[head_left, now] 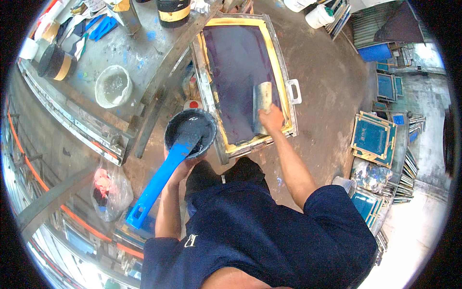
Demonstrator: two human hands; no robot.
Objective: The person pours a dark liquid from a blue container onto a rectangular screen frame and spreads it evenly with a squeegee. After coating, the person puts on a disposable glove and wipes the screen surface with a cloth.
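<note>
My left hand (186, 167) holds a black tub (210, 129) of dark ink from beneath, with most of its fingers hidden by the tub. A blue long-handled spatula (161, 178) leans in the tub, its head in the ink and its slotted handle sticking out toward me. In front of me lies a screen printing frame (272, 45) edged with yellow tape, its mesh (236, 60) dark purple. My right hand (272, 119) grips a squeegee (264, 96) over the right part of the mesh. The squeegee's lower end is partly behind my hand.
On the left, a stained table (144, 62) bears a translucent bucket (113, 86), a black jar (57, 62) and a larger black tub (173, 12). A plastic bag (110, 192) hangs at lower left. Several framed screens (373, 137) lean at right. A white handle (294, 91) juts from the frame's right side.
</note>
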